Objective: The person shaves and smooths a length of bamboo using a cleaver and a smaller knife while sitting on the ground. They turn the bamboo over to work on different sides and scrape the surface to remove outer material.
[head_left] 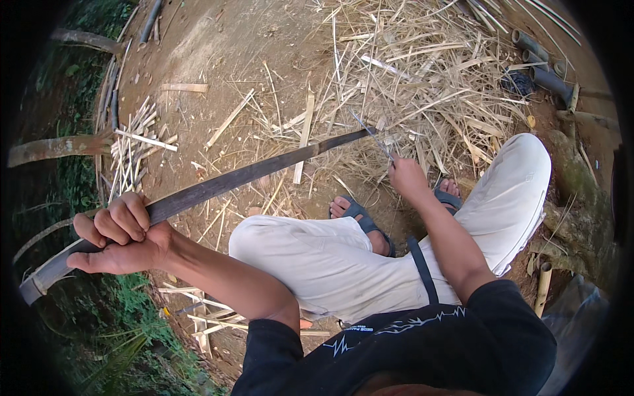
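Note:
A long, dark split-bamboo strip (244,175) runs from the lower left up toward the middle of the view. My left hand (132,234) is closed around it near its lower-left end, with the thumb along the underside. In my right hand (408,177) is a thin-bladed knife (373,135), gripped by a handle that the fingers mostly hide. Its blade crosses the far tip of the strip; whether it cuts into the bamboo or only rests against it, I cannot tell.
Pale bamboo shavings (422,72) heap up ahead on the right. Short split sticks (135,148) lie in a pile at the left, beside green plants. Cut bamboo tubes (548,82) stand at the far right. My sandalled foot (356,218) is close below the strip.

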Demonstrator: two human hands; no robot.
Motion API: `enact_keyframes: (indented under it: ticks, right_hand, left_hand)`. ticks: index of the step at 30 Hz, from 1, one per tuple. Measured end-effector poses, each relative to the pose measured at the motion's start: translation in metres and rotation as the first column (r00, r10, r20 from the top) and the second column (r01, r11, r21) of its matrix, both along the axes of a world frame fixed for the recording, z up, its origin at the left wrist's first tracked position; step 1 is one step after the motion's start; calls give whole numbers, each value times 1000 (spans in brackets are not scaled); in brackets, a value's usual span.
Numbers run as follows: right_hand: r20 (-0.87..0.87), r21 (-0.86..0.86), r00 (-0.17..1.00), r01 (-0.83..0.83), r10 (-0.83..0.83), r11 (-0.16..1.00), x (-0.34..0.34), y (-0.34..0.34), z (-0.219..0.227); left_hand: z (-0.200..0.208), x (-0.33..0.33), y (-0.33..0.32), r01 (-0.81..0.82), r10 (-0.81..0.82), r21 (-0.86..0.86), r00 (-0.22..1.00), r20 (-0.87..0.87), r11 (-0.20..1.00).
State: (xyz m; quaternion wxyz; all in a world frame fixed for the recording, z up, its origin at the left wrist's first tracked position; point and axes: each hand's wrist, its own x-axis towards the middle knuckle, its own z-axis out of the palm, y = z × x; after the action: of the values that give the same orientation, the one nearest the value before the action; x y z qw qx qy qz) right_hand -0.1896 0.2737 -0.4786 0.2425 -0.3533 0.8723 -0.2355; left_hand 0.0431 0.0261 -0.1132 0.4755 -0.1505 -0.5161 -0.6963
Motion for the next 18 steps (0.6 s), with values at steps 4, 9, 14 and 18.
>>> enact_keyframes:
  ticks: [4,9,14,18]
  right_hand:
    - [-57,-336,997,-59,42,940,23,-6,45]
    - [115,41,985,123,-127,992,-17,11,-57]
    - [37,53,991,128,-130,990,-6,10,-52]
    - [186,-35,974,139,-130,990,28,-3,8]
  left_hand:
    - [-1,1,3,22,-22,19,999,-25,1000]
    - [-3,4,-10,-40,40,-8,999,11,999]
    - [-5,-6,-1,-402,401,45,916,22,915]
    - [-5,-3,-2,-657,655,84,754,55,749]
